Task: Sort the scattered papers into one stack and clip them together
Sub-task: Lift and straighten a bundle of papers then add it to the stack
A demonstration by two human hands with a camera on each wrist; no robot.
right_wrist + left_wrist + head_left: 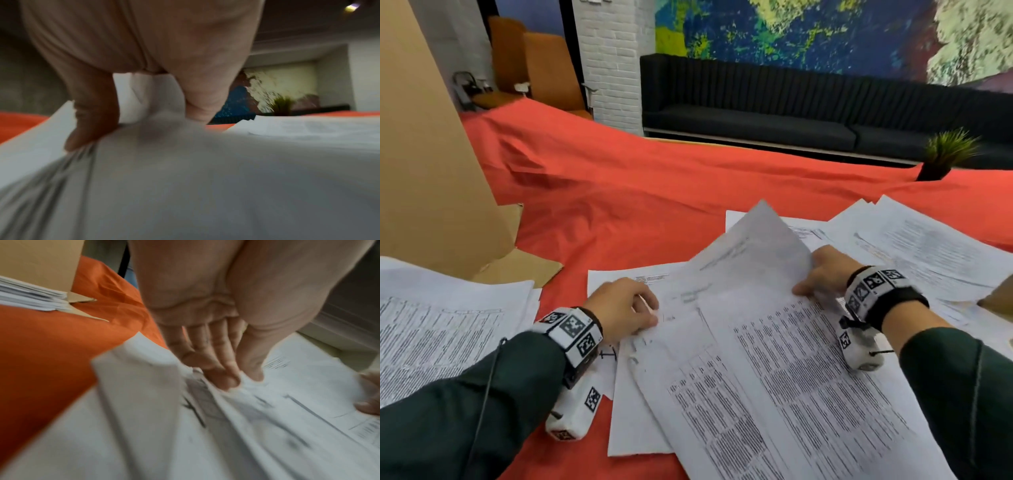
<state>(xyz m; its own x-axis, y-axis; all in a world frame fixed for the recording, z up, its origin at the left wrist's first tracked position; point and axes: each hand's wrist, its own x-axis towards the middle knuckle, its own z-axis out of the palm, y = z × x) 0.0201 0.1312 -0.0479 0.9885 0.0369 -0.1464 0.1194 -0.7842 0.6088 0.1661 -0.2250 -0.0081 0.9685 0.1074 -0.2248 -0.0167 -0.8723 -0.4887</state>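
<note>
The left hand (624, 308) pinches the near-left edge of a loose bundle of printed sheets (774, 342), thumb above and fingers curled beneath; the right hand (822, 274) grips the far-right edge of the same bundle, fingers folded round the paper, and the top sheet (753, 250) bows upward between them; the bundle lies on the red-clothed worktop (619, 192) directly in front of the person, its sheets fanned and askew; another pile (441, 318) sits well apart on the left and a further spread (928, 253) on the right. The main risk is that the two grips pull against each other and crease or tear the arched sheet, since thin paper buckles readily under such tension; the lower sheets, apparently not caught by either hand, may slide out and scatter again if the bundle is lifted; the smooth cloth could ruck and drag papers toward the worktop edge; squaring the stack too hastily may leave corners protruding, so a clip would bite only some pages; no clip is visible in any view, so its whereabouts cannot be told.
</note>
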